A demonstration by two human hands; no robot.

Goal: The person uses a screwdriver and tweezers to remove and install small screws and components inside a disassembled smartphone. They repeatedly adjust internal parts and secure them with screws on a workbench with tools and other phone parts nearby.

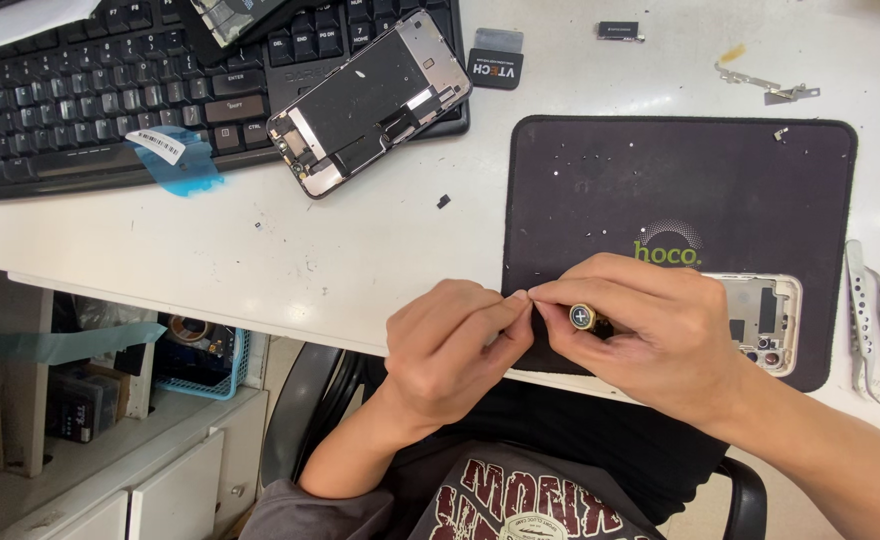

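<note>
Together, both hands' fingers (520, 300) pinch at a screwdriver (586, 319) over the mat (680, 180).

So the mat (680, 180) sat on the right part of the desk (360, 260), keyboard (80, 90) way off at the back left. One opened phone (370, 100) leaned across the keyboard's right end, another phone frame (768, 320) lay on the mat's near right corner. Tweezers (875, 320) were just right of the mat, both hands at its near edge
</note>
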